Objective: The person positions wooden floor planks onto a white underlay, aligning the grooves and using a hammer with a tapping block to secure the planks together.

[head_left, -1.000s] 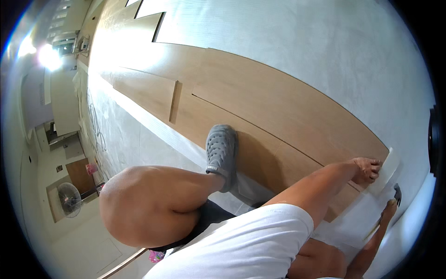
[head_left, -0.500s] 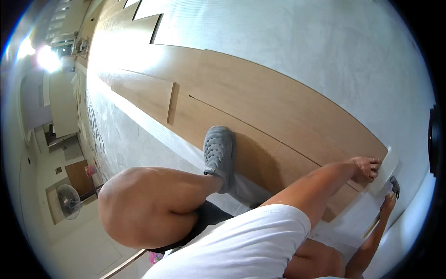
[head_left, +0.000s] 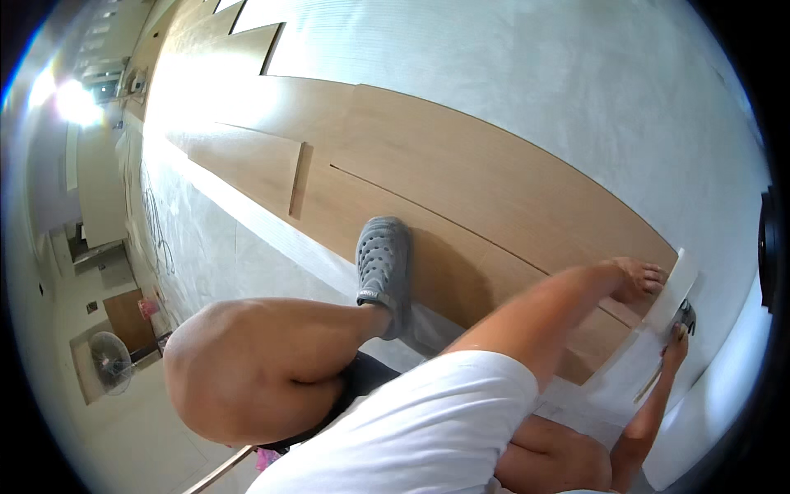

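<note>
The fingers of your left hand [head_left: 634, 278] are lying extended over the right end of the long plank [head_left: 527, 189], tips reaching the white strip [head_left: 671, 290]; I cannot tell whether they are gripping it. Your right hand [head_left: 675, 347] is clenching the hammer [head_left: 685, 314], whose head has been closing in from the right and is now sitting at the strip's outer side, apparently touching, though glare and fisheye bend are blurring that corner. The strip is standing between hammer and plank, so it is probably shielding the plank's edge. Nearer the middle, your grey clog [head_left: 384, 255] is pressing on the neighbouring boards; farther left, a loose board [head_left: 247, 160] is resting on them.
</note>
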A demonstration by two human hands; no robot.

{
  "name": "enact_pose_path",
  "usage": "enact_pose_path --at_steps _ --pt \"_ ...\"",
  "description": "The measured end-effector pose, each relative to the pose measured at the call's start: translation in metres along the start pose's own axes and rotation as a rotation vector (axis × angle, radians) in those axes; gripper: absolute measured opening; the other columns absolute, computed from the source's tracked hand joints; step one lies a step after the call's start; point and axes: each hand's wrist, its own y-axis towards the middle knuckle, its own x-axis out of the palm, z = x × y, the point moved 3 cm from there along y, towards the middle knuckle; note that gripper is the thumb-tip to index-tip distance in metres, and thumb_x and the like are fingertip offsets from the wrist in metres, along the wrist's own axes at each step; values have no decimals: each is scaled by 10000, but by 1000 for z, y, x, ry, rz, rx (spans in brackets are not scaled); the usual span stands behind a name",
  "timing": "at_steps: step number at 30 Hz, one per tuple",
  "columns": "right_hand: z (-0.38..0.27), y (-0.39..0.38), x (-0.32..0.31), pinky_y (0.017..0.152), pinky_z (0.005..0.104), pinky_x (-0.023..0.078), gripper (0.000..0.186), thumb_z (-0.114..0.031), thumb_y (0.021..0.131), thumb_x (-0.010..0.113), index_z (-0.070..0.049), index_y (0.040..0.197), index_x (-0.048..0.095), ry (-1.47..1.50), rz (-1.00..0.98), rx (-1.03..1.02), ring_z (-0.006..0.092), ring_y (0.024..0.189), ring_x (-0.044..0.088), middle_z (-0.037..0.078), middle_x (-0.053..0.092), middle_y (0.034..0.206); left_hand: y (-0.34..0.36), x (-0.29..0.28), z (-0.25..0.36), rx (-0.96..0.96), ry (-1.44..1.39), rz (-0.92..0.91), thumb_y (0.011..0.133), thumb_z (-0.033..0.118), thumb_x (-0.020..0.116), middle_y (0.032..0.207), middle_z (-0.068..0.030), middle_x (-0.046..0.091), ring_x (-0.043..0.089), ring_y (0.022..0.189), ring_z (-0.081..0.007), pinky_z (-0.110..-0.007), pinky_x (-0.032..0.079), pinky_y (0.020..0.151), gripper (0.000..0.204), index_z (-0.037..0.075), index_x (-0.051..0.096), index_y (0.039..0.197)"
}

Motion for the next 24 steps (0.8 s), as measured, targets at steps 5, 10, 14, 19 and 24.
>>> enact_pose_path --at_steps 5,10,14,19,24 --pt "-35 -41 -10 977 441 478 615 -542 1028 487 -39 1358 616 -236 19 -154 397 1178 624 214 664 1287 -180 -70 -71 -42 316 -265 1031 325 512 1700 -115 157 123 1570 -318 -449 139 1288 587 128 376 1567" --pt "-123 -94 9 1105 441 392 549 -400 1046 518 7 1414 531 -259 520 -395 397 1312 517 233 559 1424 -471 -298 -132 -510 261 -739 949 327 652 1683 -132 209 180 1556 -312 -452 176 1281 774 76 296 1589" --pt "-209 -157 69 1196 482 313 579 -346 1050 536 -4 1500 414 -151 453 -624 410 1425 397 239 438 1528 -621 -397 -80 -912 377 -860 923 198 708 1662 -139 267 227 1546 -295 -424 202 1280 774 22 319 1569" --pt "-276 -220 135 1240 492 229 655 -338 1059 504 -18 1583 277 -269 256 -703 392 1525 235 217 257 1647 -654 -301 -32 -1317 158 -442 1027 311 578 1656 -131 298 256 1536 -298 -423 225 1257 691 49 283 1595" --pt "-267 -229 122 1256 468 185 737 -324 1048 524 -21 1616 165 -440 153 -677 376 1558 139 218 142 1682 -615 -195 -39 -1433 158 -16 1045 443 486 1683 -203 157 121 1567 -339 -439 81 1286 768 -24 217 1593"
